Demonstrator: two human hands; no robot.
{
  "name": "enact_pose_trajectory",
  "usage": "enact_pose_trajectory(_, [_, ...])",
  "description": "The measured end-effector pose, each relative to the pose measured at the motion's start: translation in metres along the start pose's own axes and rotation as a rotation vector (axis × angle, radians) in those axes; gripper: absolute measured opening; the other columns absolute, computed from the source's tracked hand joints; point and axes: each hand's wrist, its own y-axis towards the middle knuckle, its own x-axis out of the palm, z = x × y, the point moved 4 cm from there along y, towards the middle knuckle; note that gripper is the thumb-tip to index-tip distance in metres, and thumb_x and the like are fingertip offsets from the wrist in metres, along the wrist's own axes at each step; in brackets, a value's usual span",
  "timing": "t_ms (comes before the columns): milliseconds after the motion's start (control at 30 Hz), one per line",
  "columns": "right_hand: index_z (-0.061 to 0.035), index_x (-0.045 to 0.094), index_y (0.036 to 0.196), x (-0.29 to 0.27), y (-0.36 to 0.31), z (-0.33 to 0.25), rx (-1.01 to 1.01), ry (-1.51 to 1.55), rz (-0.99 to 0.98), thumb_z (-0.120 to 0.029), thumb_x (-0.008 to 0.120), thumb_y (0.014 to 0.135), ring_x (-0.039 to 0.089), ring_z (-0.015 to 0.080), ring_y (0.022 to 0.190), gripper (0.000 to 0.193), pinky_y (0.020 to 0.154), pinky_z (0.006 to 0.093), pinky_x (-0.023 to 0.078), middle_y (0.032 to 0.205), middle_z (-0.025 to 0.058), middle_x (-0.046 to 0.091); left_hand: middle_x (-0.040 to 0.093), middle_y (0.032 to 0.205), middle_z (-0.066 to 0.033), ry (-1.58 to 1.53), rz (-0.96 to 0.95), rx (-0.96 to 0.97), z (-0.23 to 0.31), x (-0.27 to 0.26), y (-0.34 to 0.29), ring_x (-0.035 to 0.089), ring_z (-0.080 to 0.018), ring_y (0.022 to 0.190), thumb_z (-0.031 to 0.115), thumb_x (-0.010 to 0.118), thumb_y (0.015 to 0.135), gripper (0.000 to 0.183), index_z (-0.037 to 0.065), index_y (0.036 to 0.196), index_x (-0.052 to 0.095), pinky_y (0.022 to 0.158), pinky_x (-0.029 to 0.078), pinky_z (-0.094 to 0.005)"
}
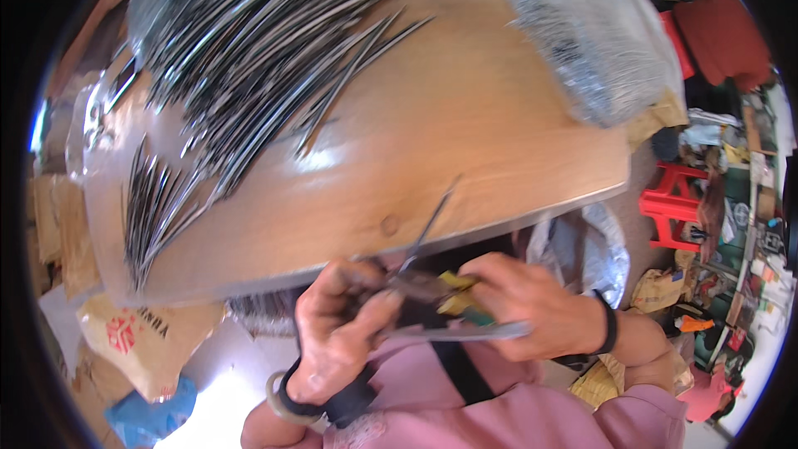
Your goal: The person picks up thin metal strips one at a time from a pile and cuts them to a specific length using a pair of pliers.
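Note:
My left hand [341, 316], at the table's front edge, is closed on a thin dark strip [431, 223]. The strip slants up and away over the wood, its far end pointing right. In my right hand [528, 303] are pliers with yellow-green handles [457, 295]. Their dark jaws meet the strip beside my left fingers; whether they grip it is blurred. A flat grey strip [470, 332] runs crosswise below both hands, and what holds it is unclear. A big heap of similar thin dark strips [266, 50] covers the table's far left. A smaller fanned bunch [150, 216] lies nearer.
The wooden table [499, 141] has a metal-trimmed front edge close to my hands. A plastic-wrapped bundle [590, 41] lies at its far right. Beyond stand a red stool [673, 204] and cluttered shelves. A silvery bag [594, 249] hangs below the right corner; a brown sack [154, 345] stands lower left.

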Motion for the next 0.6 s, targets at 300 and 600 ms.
enact_pose_trajectory(300, [0.0038,0.059,0.091,-0.021,0.055,-0.006,-0.176,-0.037,0.012,-0.021,0.07,0.077,0.06,0.0289,0.08,0.031,0.064,0.0354,0.053,0.094,0.0169,0.055,0.052,0.071,-0.0065,-0.017,0.181,0.096,0.033,-0.041,-0.001,0.045,-0.0097,0.045,-0.008,0.06,0.079,0.017,0.001,0.085,0.047,0.038,0.032,-0.0228])
enact_pose_trajectory(600, [0.0051,0.063,0.1,-0.155,0.087,0.089,-0.052,-0.923,0.407,-0.002,0.065,0.069,0.059,0.0409,0.091,0.032,0.078,0.0436,0.049,0.108,0.0223,0.056,0.061,0.092,-0.0059,1.273,0.741,0.702,0.086,-0.203,-0.017,0.06,-0.0169,0.079,0.007,0.062,0.091,0.018,0.0,0.107,0.059,0.069,0.048,-0.0254])
